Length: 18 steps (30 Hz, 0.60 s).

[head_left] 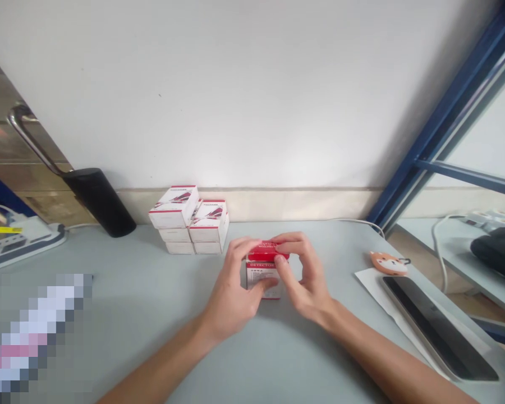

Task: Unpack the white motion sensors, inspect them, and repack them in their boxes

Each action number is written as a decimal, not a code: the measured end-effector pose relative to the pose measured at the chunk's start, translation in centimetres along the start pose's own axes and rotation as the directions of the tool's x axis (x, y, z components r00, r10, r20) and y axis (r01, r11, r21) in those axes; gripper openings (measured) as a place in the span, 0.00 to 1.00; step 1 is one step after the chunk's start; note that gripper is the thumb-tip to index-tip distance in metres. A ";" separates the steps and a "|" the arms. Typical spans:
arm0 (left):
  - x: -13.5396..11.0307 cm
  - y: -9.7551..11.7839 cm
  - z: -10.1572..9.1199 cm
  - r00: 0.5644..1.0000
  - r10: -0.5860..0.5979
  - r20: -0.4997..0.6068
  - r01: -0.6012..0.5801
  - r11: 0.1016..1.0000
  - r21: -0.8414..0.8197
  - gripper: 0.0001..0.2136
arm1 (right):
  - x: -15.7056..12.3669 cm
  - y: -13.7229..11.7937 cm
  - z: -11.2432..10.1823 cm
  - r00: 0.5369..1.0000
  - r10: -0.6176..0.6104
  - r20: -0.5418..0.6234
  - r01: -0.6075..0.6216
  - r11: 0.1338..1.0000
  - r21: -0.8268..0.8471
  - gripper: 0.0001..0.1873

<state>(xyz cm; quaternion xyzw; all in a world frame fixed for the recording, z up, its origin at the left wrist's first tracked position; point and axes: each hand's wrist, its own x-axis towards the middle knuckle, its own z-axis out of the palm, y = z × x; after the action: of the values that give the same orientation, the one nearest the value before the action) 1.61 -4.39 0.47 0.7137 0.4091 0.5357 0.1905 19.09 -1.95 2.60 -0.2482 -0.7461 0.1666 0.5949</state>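
Note:
A small red-and-white box (262, 265) printed "DETECTOR" stands on the grey table (151, 314) in the middle of the view. My left hand (235, 294) wraps round its left side, thumb on the front face. My right hand (305, 275) grips its right side, fingers curled over the red top flap. Both hands are closed on the box. The lower part of the box is hidden behind my fingers.
A stack of several matching red-and-white boxes (189, 220) stands against the wall behind. A black cylinder (99, 201) leans at the back left. To the right lie a dark phone (440, 325) on white paper and an orange fox-shaped charm (389, 264). A blue frame (446, 120) borders the right.

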 end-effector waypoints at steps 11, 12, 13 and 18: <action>1.0 -0.2 -0.8 1.000 0.015 -0.016 -0.015 1.000 0.015 0.19 | -0.3 2.0 -0.2 0.995 -0.077 0.061 0.079 0.996 -0.044 0.11; 1.1 -0.3 -0.7 0.999 -0.018 -0.047 0.016 0.999 -0.036 0.18 | -0.4 2.2 -0.2 0.998 -0.030 0.061 0.033 0.998 -0.051 0.15; 1.2 -0.4 -0.6 0.994 -0.064 -0.088 0.055 0.993 -0.103 0.18 | -0.5 2.4 -0.2 0.996 0.036 0.083 -0.032 0.999 -0.044 0.21; 1.8 -1.0 -0.5 0.940 -0.233 -0.249 0.164 0.949 -0.270 0.20 | -0.7 3.2 -0.2 0.846 0.385 0.369 -0.406 0.914 -0.022 0.45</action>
<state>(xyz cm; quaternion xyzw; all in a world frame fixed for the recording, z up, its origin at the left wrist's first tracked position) 0.95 -2.50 1.03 0.5570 0.4328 0.6548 0.2714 19.96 0.25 0.31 -0.3441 -0.7714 0.3496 0.4054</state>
